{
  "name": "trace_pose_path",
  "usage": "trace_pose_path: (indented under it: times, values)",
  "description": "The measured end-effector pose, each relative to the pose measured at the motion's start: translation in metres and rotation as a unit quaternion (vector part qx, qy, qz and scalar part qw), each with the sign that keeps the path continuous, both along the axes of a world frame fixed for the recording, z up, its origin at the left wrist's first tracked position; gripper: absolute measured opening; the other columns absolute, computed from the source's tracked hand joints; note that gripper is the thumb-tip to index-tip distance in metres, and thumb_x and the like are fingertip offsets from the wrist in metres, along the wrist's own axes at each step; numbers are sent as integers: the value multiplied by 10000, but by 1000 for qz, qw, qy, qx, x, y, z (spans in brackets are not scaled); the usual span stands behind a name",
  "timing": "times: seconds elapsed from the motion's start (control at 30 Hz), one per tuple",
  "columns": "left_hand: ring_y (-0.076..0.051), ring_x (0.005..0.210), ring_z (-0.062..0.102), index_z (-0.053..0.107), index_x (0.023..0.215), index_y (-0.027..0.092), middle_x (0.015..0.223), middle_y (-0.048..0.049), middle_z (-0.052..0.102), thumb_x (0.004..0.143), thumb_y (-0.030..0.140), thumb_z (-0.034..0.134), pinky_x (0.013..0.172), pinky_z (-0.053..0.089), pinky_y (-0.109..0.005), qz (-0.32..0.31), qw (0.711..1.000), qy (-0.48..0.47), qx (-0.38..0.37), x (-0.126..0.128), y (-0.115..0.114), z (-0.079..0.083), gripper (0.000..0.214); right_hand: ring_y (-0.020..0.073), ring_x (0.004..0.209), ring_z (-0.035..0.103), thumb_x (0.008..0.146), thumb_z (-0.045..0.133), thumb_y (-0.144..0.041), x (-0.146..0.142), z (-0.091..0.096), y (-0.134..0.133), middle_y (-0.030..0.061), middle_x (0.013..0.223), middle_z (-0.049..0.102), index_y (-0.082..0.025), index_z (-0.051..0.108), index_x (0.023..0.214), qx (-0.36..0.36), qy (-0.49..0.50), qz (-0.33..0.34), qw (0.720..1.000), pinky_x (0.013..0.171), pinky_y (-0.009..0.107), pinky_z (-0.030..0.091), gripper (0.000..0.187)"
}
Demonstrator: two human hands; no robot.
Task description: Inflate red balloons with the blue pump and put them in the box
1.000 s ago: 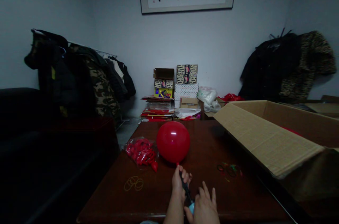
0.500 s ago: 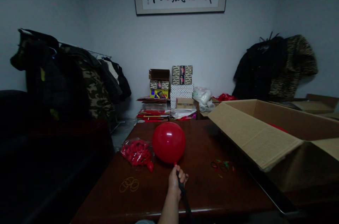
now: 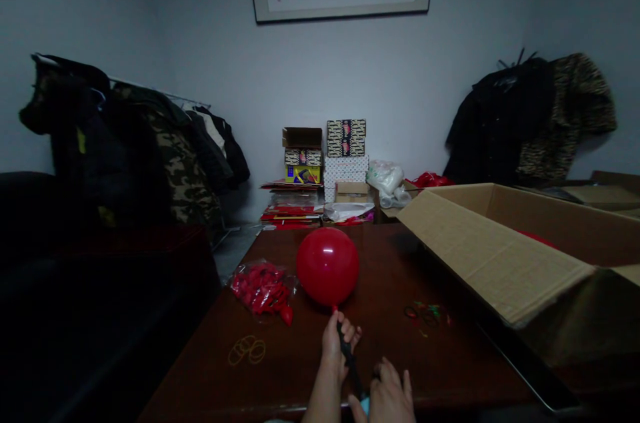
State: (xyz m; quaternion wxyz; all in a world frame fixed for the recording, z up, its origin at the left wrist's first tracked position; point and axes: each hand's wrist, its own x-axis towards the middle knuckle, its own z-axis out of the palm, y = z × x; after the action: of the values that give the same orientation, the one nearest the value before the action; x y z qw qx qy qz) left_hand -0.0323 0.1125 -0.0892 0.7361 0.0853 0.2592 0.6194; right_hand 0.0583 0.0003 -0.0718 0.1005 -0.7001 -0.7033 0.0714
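Observation:
A round, inflated red balloon (image 3: pixel 328 267) stands upright just above my left hand (image 3: pixel 336 340). That hand is closed around the balloon's neck and the black nozzle of a balloon pump (image 3: pixel 353 367). The pump's dark stem slants down toward my right hand (image 3: pixel 389 391) at the bottom edge. There my right thumb and fingers close around its light blue part, mostly hidden by the hand. Left of the balloon lies a clear plastic bag of red balloons (image 3: pixel 261 290), one balloon poking out. Several yellow rubber bands (image 3: pixel 247 349) lie nearer to me on the left.
An open cardboard box (image 3: pixel 500 250) occupies the right side, its flap over the dark table (image 3: pixel 290 383). Small black, green and red bits (image 3: pixel 425 315) lie right of my hands. Stacked boxes (image 3: pixel 346 173) stand at the far end; a dark sofa (image 3: pixel 115 316) is at left.
My right hand has come into view at the bottom, on the pump's light blue part. My left hand still holds the balloon's neck and nozzle. The view has shifted slightly.

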Motion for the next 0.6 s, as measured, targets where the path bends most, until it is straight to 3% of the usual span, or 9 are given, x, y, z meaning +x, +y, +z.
trace_pose_path:
  times: [0.13,0.23,0.4,0.6]
  values:
    - [-73,368,335,429,607,207,418,95,359,729,434,689,633,478,-316,-3,999,43,5,0,1,0,366,322,1325,354,842,361,-463,-14,23,19,182,1309,545,-132,699,998,22,4,-5,1000,1113,560,136,498]
    - [-85,362,348,416,569,210,394,80,372,701,469,702,572,453,-302,-8,998,65,17,-1,0,3,408,322,1321,359,858,340,-462,-19,29,30,170,1322,540,-132,671,1080,33,18,4,999,1108,572,127,518]
    - [-76,358,343,421,592,210,407,89,382,689,487,714,621,466,-317,-2,998,56,8,-1,-3,8,414,322,1333,342,846,360,-479,-18,23,27,178,1299,554,-129,682,1040,24,10,5,1000,1116,564,103,513]
    - [-46,338,272,401,608,208,408,117,320,731,442,689,638,453,-293,26,1000,-4,9,0,-4,0,390,341,1357,298,766,503,-417,-8,11,8,220,1325,522,-71,673,1043,10,-24,15,1000,1131,557,85,475]
